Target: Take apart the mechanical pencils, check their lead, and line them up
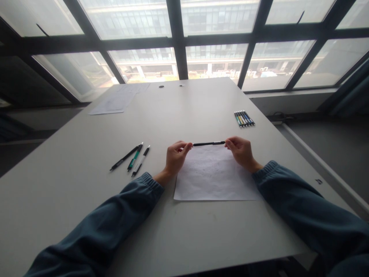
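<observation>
Left grip (pixel 176 154): pinching one end of the pen (pixel 206 144)
Right grip (pixel 241 151): pinching the other
Surface (pixel 184 111): pen could drop and roll if either pinch slackens

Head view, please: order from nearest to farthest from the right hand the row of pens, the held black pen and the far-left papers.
1. Held black pen: touching the right hand.
2. Row of pens: beyond, right side.
3. Far-left papers: across the table.
</observation>
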`<state>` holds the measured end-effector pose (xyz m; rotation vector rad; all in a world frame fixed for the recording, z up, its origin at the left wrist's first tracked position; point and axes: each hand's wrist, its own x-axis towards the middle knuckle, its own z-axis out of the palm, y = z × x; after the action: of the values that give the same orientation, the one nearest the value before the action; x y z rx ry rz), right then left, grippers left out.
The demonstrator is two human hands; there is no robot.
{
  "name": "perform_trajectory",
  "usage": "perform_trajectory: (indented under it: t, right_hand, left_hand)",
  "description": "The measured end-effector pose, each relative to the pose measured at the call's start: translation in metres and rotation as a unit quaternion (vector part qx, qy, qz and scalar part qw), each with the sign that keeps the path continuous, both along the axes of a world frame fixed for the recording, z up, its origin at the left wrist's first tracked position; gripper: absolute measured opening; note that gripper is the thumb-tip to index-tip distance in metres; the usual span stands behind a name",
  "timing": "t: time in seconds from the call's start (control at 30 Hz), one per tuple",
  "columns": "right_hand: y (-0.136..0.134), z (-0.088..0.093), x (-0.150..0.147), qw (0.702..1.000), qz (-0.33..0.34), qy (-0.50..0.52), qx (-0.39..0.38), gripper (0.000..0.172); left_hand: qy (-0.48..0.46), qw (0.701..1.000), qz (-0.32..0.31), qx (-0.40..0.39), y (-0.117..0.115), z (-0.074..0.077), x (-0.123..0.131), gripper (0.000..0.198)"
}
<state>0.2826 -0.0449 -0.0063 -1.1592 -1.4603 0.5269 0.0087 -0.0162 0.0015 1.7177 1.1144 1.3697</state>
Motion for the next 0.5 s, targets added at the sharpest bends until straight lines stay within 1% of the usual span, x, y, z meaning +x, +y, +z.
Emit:
perform_trajectory:
  t: [0.5]
  right_hand:
    - [-0.0027, 0.0052, -0.0016, 1.0, -0.004, -0.016, -0.001, 0.034]
  left_hand:
    - [-0.001, 1.0, -0.002, -0.002, 0.0001, -0.0005, -0.0003, 0.036]
